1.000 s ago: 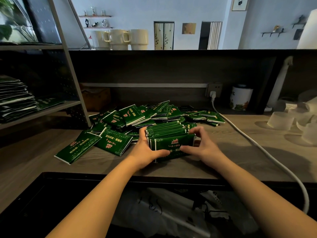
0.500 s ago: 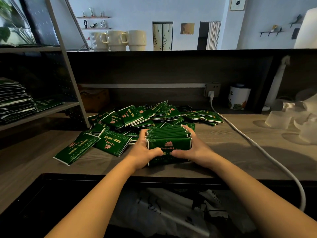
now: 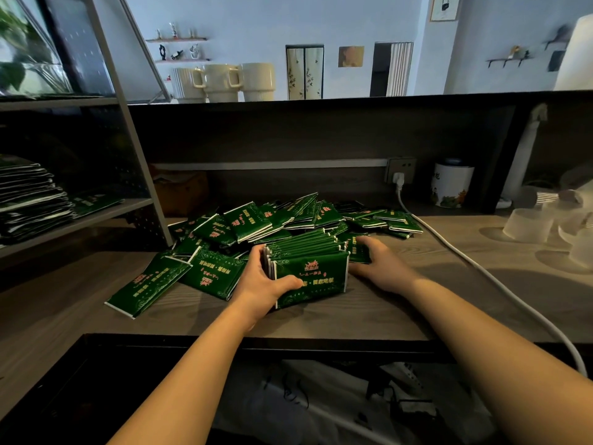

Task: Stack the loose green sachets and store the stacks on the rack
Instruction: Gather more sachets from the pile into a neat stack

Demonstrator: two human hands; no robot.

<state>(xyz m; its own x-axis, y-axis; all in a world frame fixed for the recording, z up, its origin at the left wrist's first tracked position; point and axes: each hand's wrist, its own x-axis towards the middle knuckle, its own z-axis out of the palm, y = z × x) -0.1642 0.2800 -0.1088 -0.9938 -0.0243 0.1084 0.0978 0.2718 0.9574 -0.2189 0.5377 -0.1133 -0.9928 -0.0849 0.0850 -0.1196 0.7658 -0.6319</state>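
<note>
Standing at the near edge of the worktop (image 3: 321, 322), the person has a bundle of green sachets (image 3: 308, 268) set on edge, the left hand (image 3: 261, 281) pressed against its left end with the thumb hooked across the front face, so that grip is clamped on the bundle. The right hand (image 3: 382, 264) lies just beside the bundle's right end, fingers low and fairly flat on loose sachets there; its grip looks apart, holding nothing. With only one side braced, I'd say the packets could fan out or topple to the right if lifted now, and slick wrappers may slide. Both forearms reach forward, wrists low. Beyond, the loose pile (image 3: 288, 220) sprawls across the worktop, with a white cable (image 3: 481, 271) running past it on the right. Further left, the rack (image 3: 134, 155) already carries finished stacks (image 3: 29, 200) on its shelf
</note>
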